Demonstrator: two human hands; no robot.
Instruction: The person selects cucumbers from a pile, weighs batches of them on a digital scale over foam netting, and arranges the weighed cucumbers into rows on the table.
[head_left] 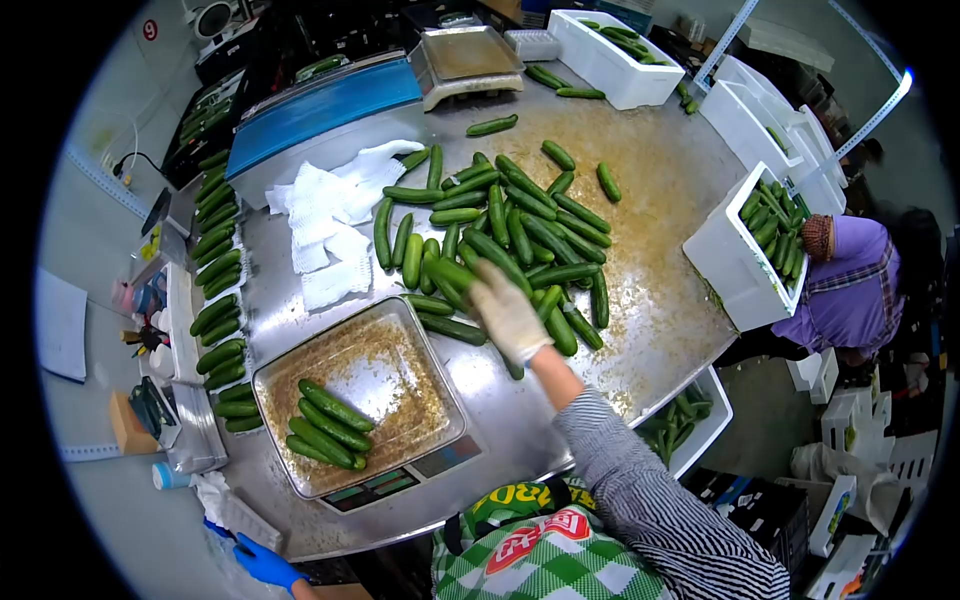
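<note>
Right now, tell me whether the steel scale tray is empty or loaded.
Loaded, not full: a small group of cucumbers lies on the tray, with room around them.

pale walls [100, 410], small round red sign [150, 30], brown-stained metal table [655, 260], dull floor [755, 400]

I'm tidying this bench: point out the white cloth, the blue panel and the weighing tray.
White cloth [345, 197]: head view, its upper part.
Blue panel [330, 106]: head view, middle of its surface.
Weighing tray [412, 385]: head view, bare right side.
</note>
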